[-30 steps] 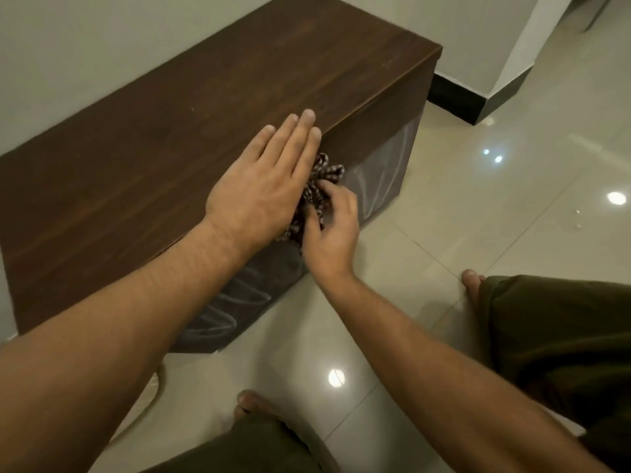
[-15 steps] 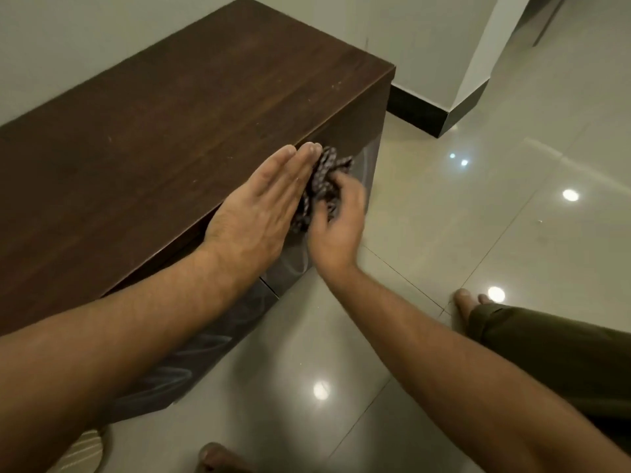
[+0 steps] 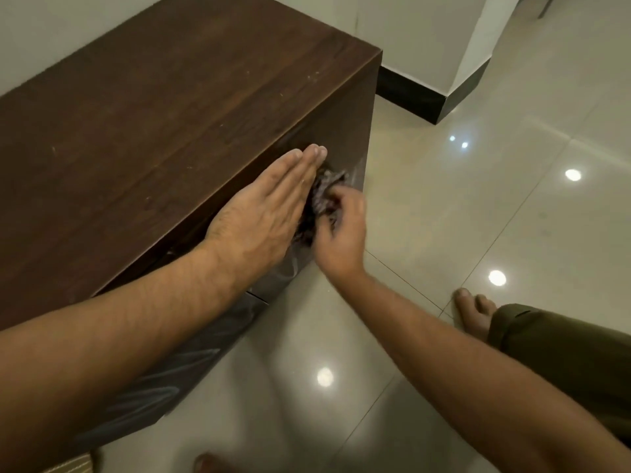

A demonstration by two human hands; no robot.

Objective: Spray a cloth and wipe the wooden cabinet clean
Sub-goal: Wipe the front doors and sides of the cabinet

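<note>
Cloth [image 3: 326,196] is bunched into a dark patterned wad, pressed against the front face of the wooden cabinet [image 3: 177,107], just under the top edge and near the front right corner.

Right hand [image 3: 339,230]: fingers curled around the wad from the outer side, thumb side toward the cabinet. Closed grip on the fabric; hand slightly motion-blurred, so exact finger placement is hard to read. Some cloth sticks out above the knuckles and toward the corner.

Left hand [image 3: 263,213]: flat, fingers straight and together, not gripping anything. Its heel sits at the top front edge of the cabinet, its fingers reach along the front face. It lies just beside the wad on the side away from the corner, its fingers touching or overlapping the edge of the fabric. Fingertips extend past the wad, higher on the face.

Below the grip: front panels look glossy grey with pale swirled streaks [image 3: 164,387], running back along the face under the left forearm. A seam between two panels shows below the left wrist.

Above the grip: brown wood-grain top, a few light specks and scratches on it.

Away from the cabinet, past the right hand: glossy beige tiled floor [image 3: 444,216] with ceiling-light reflections. Bare foot [image 3: 474,315] and an olive trouser leg [image 3: 560,353] lie beyond the right forearm. Dark skirting board [image 3: 409,93] runs along the wall behind the corner.
</note>
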